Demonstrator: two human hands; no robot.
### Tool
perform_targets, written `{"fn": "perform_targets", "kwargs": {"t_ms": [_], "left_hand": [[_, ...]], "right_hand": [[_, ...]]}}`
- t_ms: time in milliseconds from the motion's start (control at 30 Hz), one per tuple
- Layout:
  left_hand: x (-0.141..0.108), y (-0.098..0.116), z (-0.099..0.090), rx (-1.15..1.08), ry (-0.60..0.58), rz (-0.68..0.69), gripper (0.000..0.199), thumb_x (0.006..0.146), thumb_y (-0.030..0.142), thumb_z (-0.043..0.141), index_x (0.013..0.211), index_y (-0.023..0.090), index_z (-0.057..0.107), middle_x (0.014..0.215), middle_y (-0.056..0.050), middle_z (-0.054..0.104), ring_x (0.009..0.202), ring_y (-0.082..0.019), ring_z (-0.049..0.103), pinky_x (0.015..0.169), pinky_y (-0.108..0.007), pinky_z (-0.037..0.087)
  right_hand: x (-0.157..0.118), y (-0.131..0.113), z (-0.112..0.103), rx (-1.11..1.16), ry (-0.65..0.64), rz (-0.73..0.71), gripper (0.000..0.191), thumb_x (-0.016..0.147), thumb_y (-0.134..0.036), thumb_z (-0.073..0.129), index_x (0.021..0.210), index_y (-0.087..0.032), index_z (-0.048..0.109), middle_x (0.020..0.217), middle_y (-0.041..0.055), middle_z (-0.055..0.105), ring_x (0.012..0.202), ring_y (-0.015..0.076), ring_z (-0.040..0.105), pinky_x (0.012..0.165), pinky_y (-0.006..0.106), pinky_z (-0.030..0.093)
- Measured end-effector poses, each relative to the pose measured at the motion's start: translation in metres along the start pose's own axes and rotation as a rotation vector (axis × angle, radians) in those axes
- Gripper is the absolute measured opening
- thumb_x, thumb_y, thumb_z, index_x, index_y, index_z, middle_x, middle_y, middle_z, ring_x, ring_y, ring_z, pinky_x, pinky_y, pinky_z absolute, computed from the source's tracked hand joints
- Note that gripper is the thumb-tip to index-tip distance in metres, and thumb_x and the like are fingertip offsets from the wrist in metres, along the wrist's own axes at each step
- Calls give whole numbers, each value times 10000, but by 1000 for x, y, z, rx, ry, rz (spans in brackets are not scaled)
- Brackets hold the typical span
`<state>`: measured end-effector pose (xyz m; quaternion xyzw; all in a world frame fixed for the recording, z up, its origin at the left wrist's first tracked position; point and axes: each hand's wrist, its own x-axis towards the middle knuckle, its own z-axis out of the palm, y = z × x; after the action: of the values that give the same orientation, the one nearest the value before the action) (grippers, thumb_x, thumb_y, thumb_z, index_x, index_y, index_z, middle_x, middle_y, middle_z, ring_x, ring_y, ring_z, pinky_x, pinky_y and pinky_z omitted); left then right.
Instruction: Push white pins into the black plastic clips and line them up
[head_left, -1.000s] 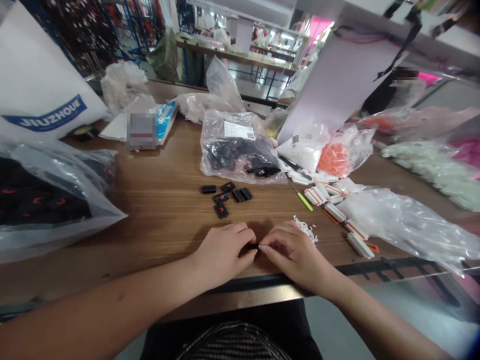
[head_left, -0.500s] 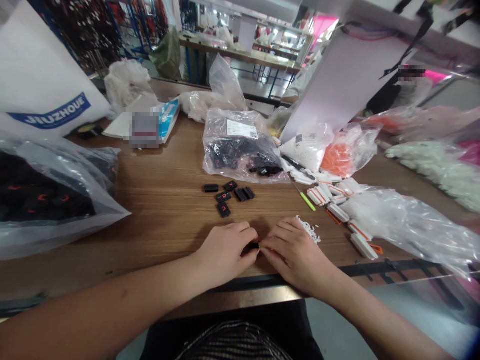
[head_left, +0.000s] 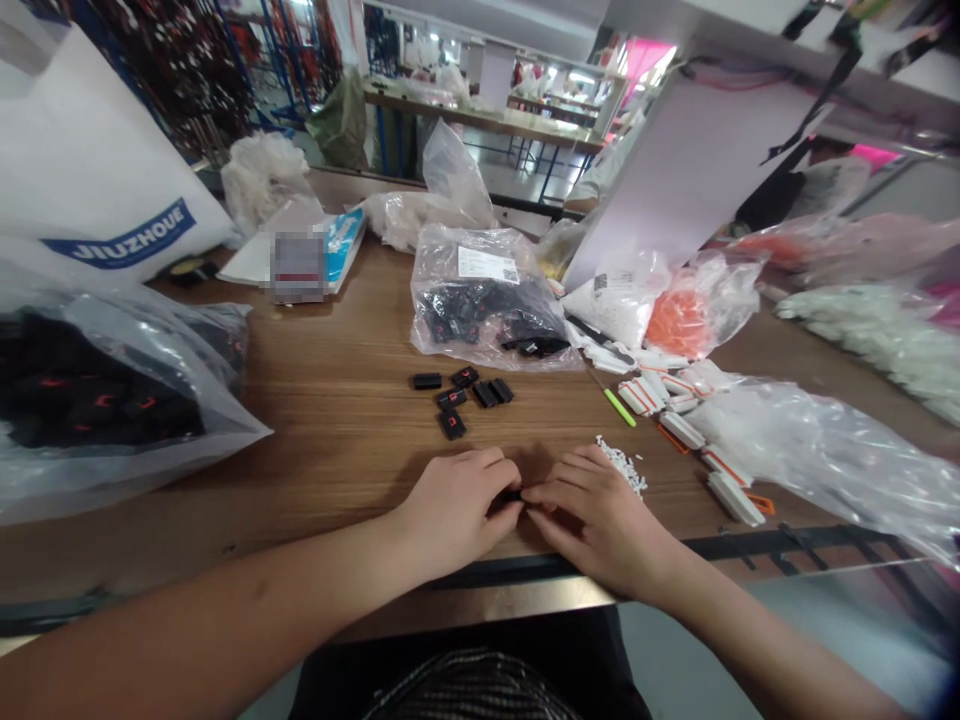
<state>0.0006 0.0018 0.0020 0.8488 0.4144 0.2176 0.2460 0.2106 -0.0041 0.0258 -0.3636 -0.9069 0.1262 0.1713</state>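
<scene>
Close to the table's front edge, my left hand (head_left: pixel 469 505) is closed around a small black plastic part (head_left: pixel 512 495), mostly hidden by the fingers. My right hand (head_left: pixel 592 510) meets it from the other side, its fingertips bunched together at the part's end; whether they pinch anything is hidden. Several black plastic blocks (head_left: pixel 452 425), some with red inserts, lie on the wood beyond my hands. Just past my right hand is a heap of tiny white pieces (head_left: pixel 624 465).
A clear bag of black parts (head_left: pixel 487 300) lies at the back, another bag (head_left: pixel 112 400) at left. On the right are white-and-orange plastic pieces (head_left: pixel 735 498), a green-handled tool (head_left: pixel 619 407), a bag of orange pieces (head_left: pixel 679 322) and a clear bag (head_left: pixel 817 440).
The view has shifted slightly, so the tabletop things appear a little lower and further right. My hands stay together at the black part, the right fingertips slightly repositioned.
</scene>
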Motion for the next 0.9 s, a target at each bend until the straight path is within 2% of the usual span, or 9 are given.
{"fn": "perform_targets", "kwargs": {"t_ms": [100, 233, 400, 467, 533, 600, 667, 767, 900], "left_hand": [[-1, 1, 1, -1, -1, -1, 58, 892, 241, 607, 886, 192, 638, 848, 3, 624, 727, -156, 590, 632, -284, 442], [-3, 5, -4, 13, 18, 13, 80, 850, 242, 608, 899, 194, 648, 845, -5, 628, 759, -176, 605, 652, -307, 465], [6, -14, -40, 115, 167, 31, 165, 874, 198, 529, 980, 201, 655, 967, -26, 669, 872, -187, 632, 713, -313, 476], [13, -26, -57, 215, 141, -42, 143, 877, 218, 540, 935, 211, 671, 923, -17, 675, 785, -175, 630, 661, -302, 453], [17, -35, -66, 286, 112, -166, 169, 878, 352, 609, 944, 216, 684, 827, -7, 666, 708, -178, 620, 637, -305, 441], [18, -38, -67, 331, 76, -214, 300, 860, 476, 654, 1004, 215, 690, 851, -17, 671, 736, -199, 635, 650, -313, 450], [17, -37, -62, 373, 36, -209, 367, 867, 516, 654, 1068, 210, 684, 965, -45, 676, 808, -226, 654, 675, -320, 467], [15, -34, -53, 418, -21, -205, 320, 911, 445, 625, 1116, 202, 660, 1055, -67, 655, 848, -238, 662, 691, -319, 482], [13, -33, -50, 429, -54, -216, 273, 926, 408, 611, 1081, 183, 617, 1002, -64, 639, 818, -234, 654, 671, -311, 482]], "right_hand": [[0, 6, 1, 30, -8, 54, 143, 890, -206, 623, 1012, -197, 697, 768, -2, 686, 760, 165, 612, 811, 357, 375], [3, 11, 3, -3, -33, 63, 118, 907, -225, 607, 949, -213, 716, 744, -3, 691, 742, 168, 605, 812, 363, 370], [14, 18, -2, -68, -29, 126, 104, 892, -218, 622, 890, -214, 726, 739, -6, 700, 743, 173, 620, 804, 364, 359], [19, 22, -3, -114, -22, 158, 109, 897, -232, 621, 896, -218, 729, 743, -5, 705, 745, 179, 627, 801, 368, 355], [25, 25, -3, -149, -15, 176, 114, 901, -241, 618, 896, -219, 729, 747, -4, 709, 747, 182, 634, 807, 373, 354], [30, 26, -2, -178, -6, 186, 124, 907, -246, 612, 878, -214, 728, 748, 5, 711, 754, 189, 633, 815, 377, 352], [36, 25, -1, -201, -2, 195, 137, 910, -245, 606, 855, -206, 726, 748, 16, 711, 756, 194, 623, 813, 374, 348], [44, 21, -1, -213, -16, 220, 135, 899, -234, 614, 816, -199, 715, 743, 16, 709, 740, 191, 610, 806, 367, 343], [51, 18, -1, -188, -40, 255, 119, 889, -217, 619, 829, -201, 720, 748, 5, 716, 738, 189, 617, 806, 366, 345]]}}
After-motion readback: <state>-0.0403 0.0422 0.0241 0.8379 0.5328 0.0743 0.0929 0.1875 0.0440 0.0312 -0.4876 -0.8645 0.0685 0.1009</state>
